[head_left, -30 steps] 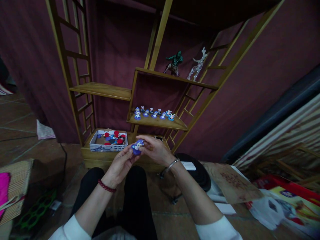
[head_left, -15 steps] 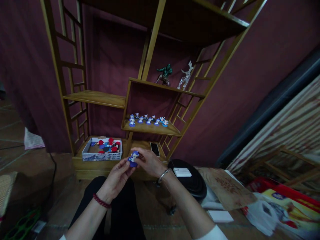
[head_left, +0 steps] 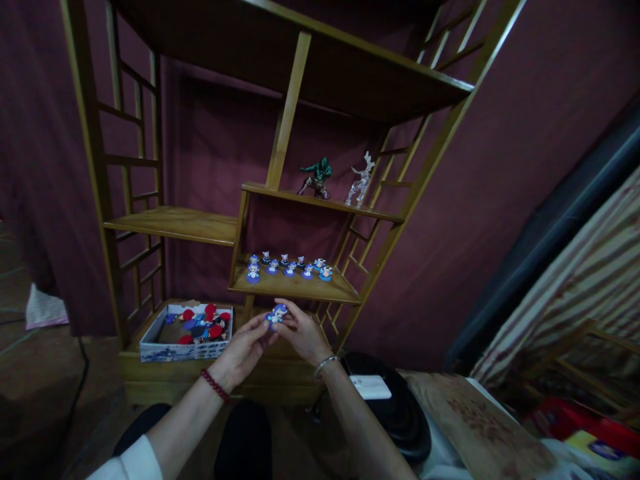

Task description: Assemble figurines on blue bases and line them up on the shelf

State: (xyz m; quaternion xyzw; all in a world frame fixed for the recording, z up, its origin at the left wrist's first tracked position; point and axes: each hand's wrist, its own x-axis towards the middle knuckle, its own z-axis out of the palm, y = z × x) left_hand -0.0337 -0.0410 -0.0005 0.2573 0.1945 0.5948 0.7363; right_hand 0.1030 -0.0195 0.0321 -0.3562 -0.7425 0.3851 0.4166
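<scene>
Between my two hands is a small purple and white figurine on a round purple base. My left hand pinches it from the left, near the base, and my right hand grips it from the right. Just beyond, similar figurines stand upright in rows on a low wooden shelf; some are purple, some dark, some blue and white. To the left, a cardboard box holds several more figurines with red, blue and purple bases, lying jumbled.
A green figure and a clear deer ornament stand on the shelf above. A bare wooden shelf is at left. On a black round stool at right lies a white object.
My view has tilted upward, so the shelves sit lower in the picture. My hands have moved slightly toward the shelf, and the figurine has turned and tilted between my fingers.
</scene>
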